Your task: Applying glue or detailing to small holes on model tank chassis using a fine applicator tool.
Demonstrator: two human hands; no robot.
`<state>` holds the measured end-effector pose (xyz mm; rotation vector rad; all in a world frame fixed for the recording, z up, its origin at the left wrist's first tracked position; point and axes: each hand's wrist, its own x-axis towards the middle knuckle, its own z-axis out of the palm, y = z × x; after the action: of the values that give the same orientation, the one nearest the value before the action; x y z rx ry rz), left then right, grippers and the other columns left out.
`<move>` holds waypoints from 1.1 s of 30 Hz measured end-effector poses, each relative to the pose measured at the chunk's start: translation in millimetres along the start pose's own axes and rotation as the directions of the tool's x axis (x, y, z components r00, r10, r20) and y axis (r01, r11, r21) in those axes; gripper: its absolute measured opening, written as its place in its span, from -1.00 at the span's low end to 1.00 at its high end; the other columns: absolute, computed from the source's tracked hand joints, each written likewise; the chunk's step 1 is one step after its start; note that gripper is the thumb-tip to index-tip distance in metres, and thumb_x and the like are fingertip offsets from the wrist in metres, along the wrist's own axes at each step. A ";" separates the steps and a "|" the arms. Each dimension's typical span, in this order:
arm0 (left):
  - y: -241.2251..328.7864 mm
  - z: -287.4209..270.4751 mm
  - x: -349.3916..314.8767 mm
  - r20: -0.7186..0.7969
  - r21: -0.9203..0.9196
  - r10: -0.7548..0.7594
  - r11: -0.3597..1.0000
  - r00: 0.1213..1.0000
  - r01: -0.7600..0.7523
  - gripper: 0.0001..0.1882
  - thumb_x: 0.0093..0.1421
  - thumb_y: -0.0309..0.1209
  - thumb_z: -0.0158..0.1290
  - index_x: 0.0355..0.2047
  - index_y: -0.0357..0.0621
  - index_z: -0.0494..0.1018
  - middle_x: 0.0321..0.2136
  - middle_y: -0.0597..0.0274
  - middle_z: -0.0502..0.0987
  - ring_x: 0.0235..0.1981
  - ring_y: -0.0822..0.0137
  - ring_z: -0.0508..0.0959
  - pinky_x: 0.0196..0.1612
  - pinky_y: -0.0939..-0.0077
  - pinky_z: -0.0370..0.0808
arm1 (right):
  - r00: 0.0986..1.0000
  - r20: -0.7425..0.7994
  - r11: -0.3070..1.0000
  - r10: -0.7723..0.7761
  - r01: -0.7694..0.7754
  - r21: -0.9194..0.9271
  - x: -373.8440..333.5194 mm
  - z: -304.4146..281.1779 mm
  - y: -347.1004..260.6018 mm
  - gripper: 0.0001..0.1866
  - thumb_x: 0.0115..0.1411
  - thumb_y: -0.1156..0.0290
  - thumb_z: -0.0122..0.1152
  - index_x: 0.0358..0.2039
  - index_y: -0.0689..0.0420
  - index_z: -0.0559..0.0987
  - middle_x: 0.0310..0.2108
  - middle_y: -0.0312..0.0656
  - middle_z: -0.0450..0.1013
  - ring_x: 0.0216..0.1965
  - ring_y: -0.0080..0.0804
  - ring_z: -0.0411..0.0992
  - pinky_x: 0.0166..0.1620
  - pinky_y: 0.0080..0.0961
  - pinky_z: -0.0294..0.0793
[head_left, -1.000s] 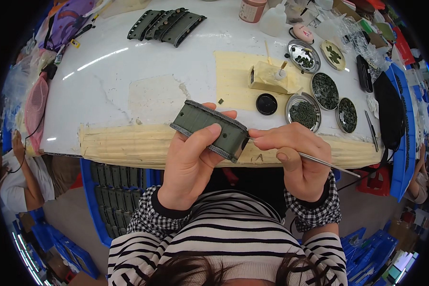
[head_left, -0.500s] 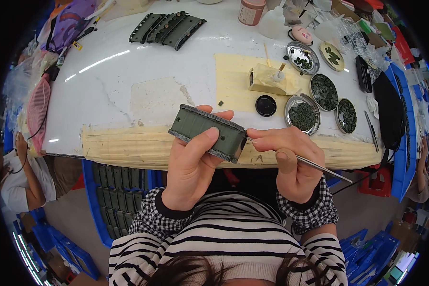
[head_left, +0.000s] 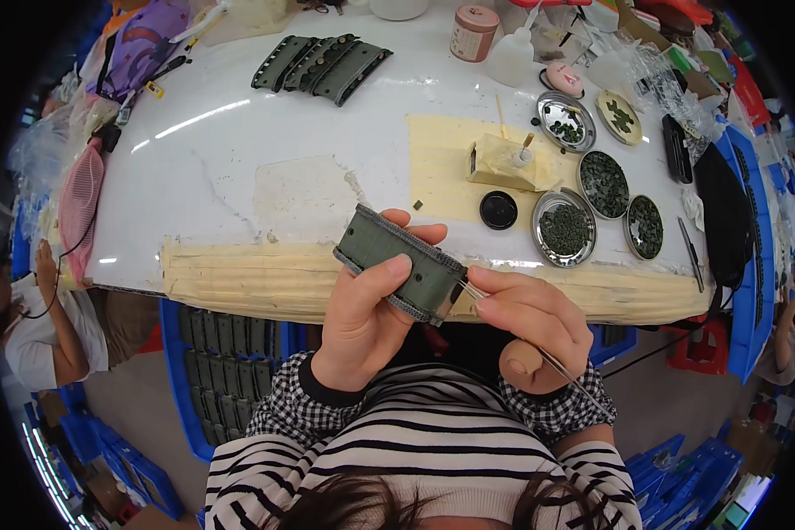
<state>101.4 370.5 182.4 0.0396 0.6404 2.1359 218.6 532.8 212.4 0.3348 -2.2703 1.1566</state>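
Note:
My left hand [head_left: 355, 331] is wrapped around a curved dark green model piece [head_left: 371, 245], its long sides edged with a grey textured trim. The thumb presses on the face, near a small round hole. My right hand [head_left: 543, 318] pinches a pair of metal tweezers [head_left: 579, 386], whose tips reach the piece's right end, beside a dark patch there. Whether the tips hold anything is too small to tell. Beyond my left hand, a tiny green square [head_left: 418, 205] lies on the table.
Round dishes of small green bits [head_left: 565, 231] stand at the right, near a black lid [head_left: 498, 210] and a paper-wrapped block [head_left: 510, 165]. Similar curved pieces [head_left: 322, 68] lie at the far left. A blue crate [head_left: 175, 371] holding more sits below the table's taped edge [head_left: 238, 278].
The green piece has tilted more, its right end lower. My right hand has come down and turned, so the tweezers slope more steeply, tips still at that end. The whole view has shifted slightly.

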 end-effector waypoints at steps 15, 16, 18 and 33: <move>-3.9 0.0 0.2 -0.001 -0.002 0.032 1.000 1.000 -0.032 -0.56 0.26 -0.50 -0.03 0.14 -0.06 0.18 0.06 -0.04 0.39 0.02 0.16 0.52 -0.04 0.26 0.61 | 0.994 -0.097 0.997 -0.059 0.053 -0.062 -3.8 10.0 4.6 -0.73 0.23 0.43 0.17 -0.12 0.35 0.52 -0.15 0.07 0.51 -0.11 -0.05 0.55 -0.13 -0.34 0.62; -4.0 0.0 0.1 -0.001 -0.005 0.036 0.999 0.999 -0.036 -0.56 0.26 -0.50 -0.02 0.14 -0.05 0.19 0.06 -0.04 0.39 0.02 0.16 0.52 -0.04 0.27 0.61 | 0.993 -0.105 0.997 -0.062 0.056 -0.059 -4.0 10.9 5.3 -0.73 0.25 0.43 0.15 -0.12 0.36 0.52 -0.16 0.07 0.51 -0.11 -0.05 0.55 -0.13 -0.34 0.62; -3.9 0.0 0.1 0.000 -0.012 0.035 0.999 0.999 -0.035 -0.55 0.25 -0.51 -0.02 0.14 -0.05 0.19 0.06 -0.03 0.39 0.01 0.16 0.52 -0.04 0.27 0.61 | 0.990 -0.122 0.996 -0.073 0.066 -0.059 -5.1 13.3 6.9 -0.74 0.27 0.43 0.12 -0.12 0.36 0.52 -0.16 0.08 0.51 -0.10 -0.04 0.55 -0.13 -0.33 0.62; -4.9 -0.2 0.2 0.006 -0.019 0.046 0.999 0.999 -0.046 -0.55 0.25 -0.52 -0.04 0.14 -0.05 0.18 0.07 -0.03 0.39 0.02 0.15 0.51 -0.04 0.22 0.61 | 0.979 -0.192 0.994 -0.067 0.050 -0.094 -10.7 24.2 7.7 -0.69 0.34 0.36 0.02 -0.10 0.38 0.49 -0.13 0.14 0.49 -0.12 -0.04 0.55 -0.13 -0.35 0.62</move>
<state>104.8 372.9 180.0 0.0509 0.6207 2.1852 214.8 517.6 189.7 0.2407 -2.1190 1.0088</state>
